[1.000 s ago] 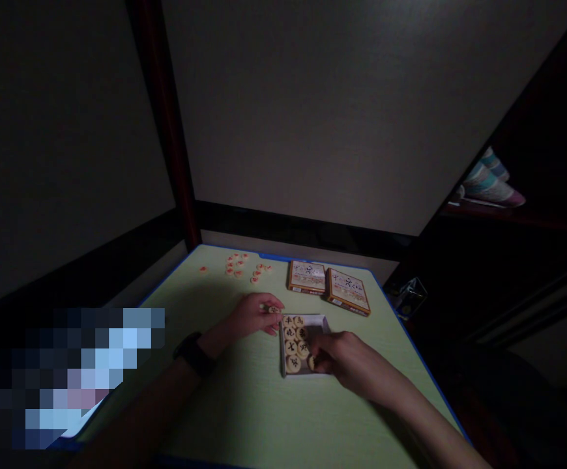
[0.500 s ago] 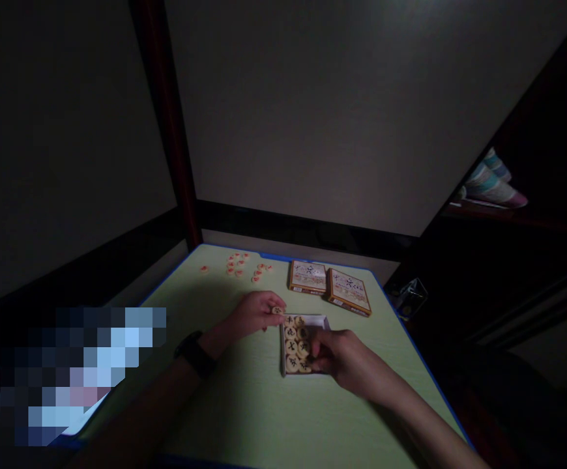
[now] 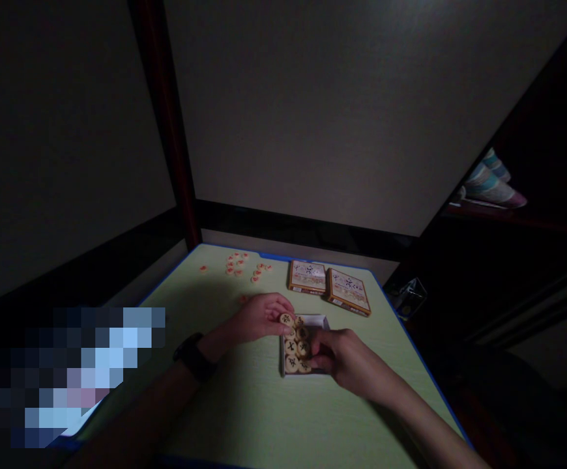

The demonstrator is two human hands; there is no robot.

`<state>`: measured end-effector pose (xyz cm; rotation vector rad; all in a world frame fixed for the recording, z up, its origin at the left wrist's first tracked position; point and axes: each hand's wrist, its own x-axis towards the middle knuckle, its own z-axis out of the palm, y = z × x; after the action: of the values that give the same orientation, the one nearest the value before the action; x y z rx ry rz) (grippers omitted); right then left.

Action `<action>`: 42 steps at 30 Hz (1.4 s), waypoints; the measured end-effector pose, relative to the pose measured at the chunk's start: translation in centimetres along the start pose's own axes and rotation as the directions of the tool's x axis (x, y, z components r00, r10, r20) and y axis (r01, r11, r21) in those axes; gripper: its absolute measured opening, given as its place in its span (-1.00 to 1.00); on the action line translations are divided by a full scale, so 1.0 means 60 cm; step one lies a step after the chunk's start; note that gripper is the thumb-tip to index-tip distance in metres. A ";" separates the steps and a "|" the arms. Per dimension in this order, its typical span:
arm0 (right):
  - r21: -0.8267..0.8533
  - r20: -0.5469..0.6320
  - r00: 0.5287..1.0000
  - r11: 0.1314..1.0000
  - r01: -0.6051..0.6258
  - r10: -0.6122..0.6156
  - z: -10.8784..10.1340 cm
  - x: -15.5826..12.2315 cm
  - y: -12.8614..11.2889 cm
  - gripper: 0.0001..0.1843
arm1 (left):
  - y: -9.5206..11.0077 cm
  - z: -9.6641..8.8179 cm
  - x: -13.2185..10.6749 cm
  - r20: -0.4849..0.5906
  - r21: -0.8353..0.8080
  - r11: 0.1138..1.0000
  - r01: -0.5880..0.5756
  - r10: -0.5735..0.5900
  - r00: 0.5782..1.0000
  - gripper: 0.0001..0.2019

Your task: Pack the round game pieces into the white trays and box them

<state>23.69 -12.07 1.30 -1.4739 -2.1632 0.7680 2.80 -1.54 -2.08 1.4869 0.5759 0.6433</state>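
Two hands met at one spot: your L hand [image 3: 259, 318] pinched a round black-marked piece [image 3: 286, 319] just over the far-left corner of the white tray [image 3: 282, 365], which lay btwn both hands; your R hand [image 3: 345, 357] curled fingertips onto the tray's pieces [image 3: 290, 348], whether gripping, can't tell.

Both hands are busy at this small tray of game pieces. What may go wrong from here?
The left hand pinches a round piece at the white tray; it may slip and knock the packed pieces out of line.
The right hand rests on pieces at the tray's right side, so the tray might slide.
In this dim light, the loose red-marked pieces could be overlooked.
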 end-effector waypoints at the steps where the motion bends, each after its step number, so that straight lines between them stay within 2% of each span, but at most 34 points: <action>1: 0.009 -0.038 0.999 1.000 0.019 -0.018 -0.002 0.000 -0.002 -0.88 | 0.000 0.003 -0.001 0.014 -0.015 1.000 0.002 -0.001 1.000 -0.57; 3: 0.006 -0.107 0.991 0.997 0.082 -0.081 -0.004 -0.001 -0.007 -0.76 | 0.003 0.011 -0.005 0.065 -0.040 0.999 0.010 -0.007 0.998 -0.47; 6: -0.039 -0.097 0.977 0.982 0.186 -0.189 -0.003 -0.004 -0.010 -0.53 | 0.010 0.023 -0.013 0.156 -0.054 0.998 0.019 -0.011 0.988 -0.37; 13: -0.132 0.016 0.958 0.950 0.285 -0.285 0.009 -0.006 -0.003 -0.61 | 0.014 0.043 -0.022 0.280 0.003 0.999 0.042 -0.041 0.959 -0.34; 17: -0.160 0.036 0.961 0.948 0.277 -0.274 -0.001 -0.008 -0.006 -0.70 | 0.015 0.049 -0.020 0.294 0.001 1.000 0.014 -0.014 0.956 -0.32; 20: -0.171 0.032 0.970 0.955 0.241 -0.239 -0.016 -0.011 -0.007 -0.74 | 0.024 0.037 -0.019 0.223 0.044 0.999 -0.016 0.006 0.975 -0.33; 24: -0.190 0.087 0.982 0.965 0.181 -0.167 -0.027 -0.013 -0.008 -0.80 | 0.035 0.010 -0.018 0.064 0.195 0.981 0.001 -0.013 0.998 -0.67; 26: -0.188 0.124 0.982 0.969 0.161 -0.139 -0.025 -0.012 -0.007 -0.79 | 0.033 0.000 -0.018 0.019 0.294 0.955 0.040 -0.048 0.999 -0.70; 28: -0.158 0.149 0.980 0.975 0.156 -0.132 -0.021 -0.009 -0.006 -0.80 | 0.028 -0.004 -0.020 0.073 0.374 0.923 0.095 -0.131 0.989 -0.66; 32: -0.043 0.172 0.973 0.986 0.163 -0.154 -0.015 -0.003 0.001 -0.79 | 0.023 -0.002 -0.025 0.237 0.502 0.856 0.127 -0.277 0.931 -0.63; 36: 0.009 0.183 0.970 0.987 0.160 -0.159 -0.013 -0.001 0.003 -0.76 | 0.029 0.004 -0.030 0.260 0.555 0.823 0.121 -0.310 0.915 -0.68; 42: 0.000 0.117 0.981 0.988 0.156 -0.155 0.002 0.002 0.003 -0.77 | 0.028 0.008 -0.029 0.296 0.528 0.837 0.144 -0.341 0.892 -0.74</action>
<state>23.71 -11.95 1.07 -1.2743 -2.3394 0.8068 1.82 -3.13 -0.49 1.9168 0.6421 -0.0218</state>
